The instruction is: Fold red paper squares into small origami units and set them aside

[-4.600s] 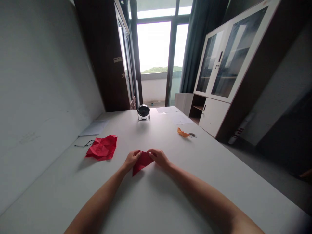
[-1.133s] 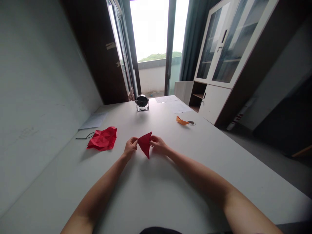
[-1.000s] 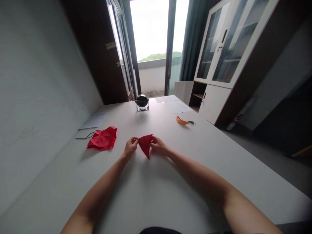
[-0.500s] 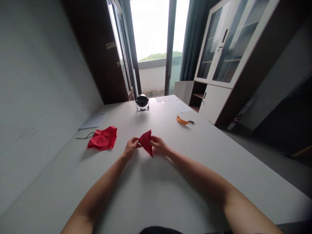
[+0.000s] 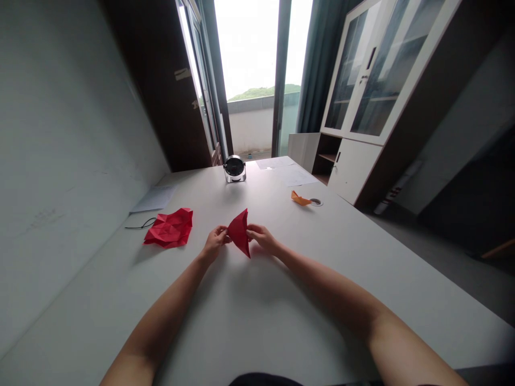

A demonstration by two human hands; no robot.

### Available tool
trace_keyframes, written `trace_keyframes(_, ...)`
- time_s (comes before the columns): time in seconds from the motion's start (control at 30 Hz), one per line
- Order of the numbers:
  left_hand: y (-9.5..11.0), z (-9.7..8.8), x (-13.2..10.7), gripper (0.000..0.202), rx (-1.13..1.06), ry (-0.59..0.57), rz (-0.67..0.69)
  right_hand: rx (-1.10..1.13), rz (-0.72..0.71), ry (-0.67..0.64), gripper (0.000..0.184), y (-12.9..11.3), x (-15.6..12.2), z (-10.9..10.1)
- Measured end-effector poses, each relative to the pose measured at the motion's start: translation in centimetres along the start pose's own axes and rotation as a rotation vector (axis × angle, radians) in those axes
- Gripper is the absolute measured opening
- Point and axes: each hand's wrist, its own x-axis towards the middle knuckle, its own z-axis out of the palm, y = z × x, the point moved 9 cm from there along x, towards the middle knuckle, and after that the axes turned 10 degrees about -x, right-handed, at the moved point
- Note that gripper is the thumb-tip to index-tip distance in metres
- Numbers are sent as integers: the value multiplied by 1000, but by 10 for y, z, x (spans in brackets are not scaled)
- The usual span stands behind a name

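Note:
A folded red paper triangle (image 5: 240,234) stands on edge above the white table (image 5: 257,300), held between both my hands. My left hand (image 5: 215,242) pinches its left corner with closed fingers. My right hand (image 5: 260,238) pinches the right side, fingers pressed together. The paper's lower point touches or nearly touches the table.
A crumpled, creased red sheet (image 5: 169,228) lies to the left, beside a black cord (image 5: 139,225) and a white paper (image 5: 154,198). A small round fan (image 5: 235,169) stands at the far end. An orange folded paper (image 5: 300,199) lies right, near a cable hole (image 5: 316,202).
The red triangle has been turned and raised on edge, its upper tip now pointing higher. Both hands kept their pinch and shifted slightly.

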Motion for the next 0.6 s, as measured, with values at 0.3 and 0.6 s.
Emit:
trace_keyframes(0.3, 7, 12, -6, 44, 123, -32, 62, -211, -20, 149, 29, 17, 6, -15)
trace_keyframes(0.6, 20, 18, -10, 44, 201, -37, 156, -360, -46, 193, 27, 23, 7, -19)
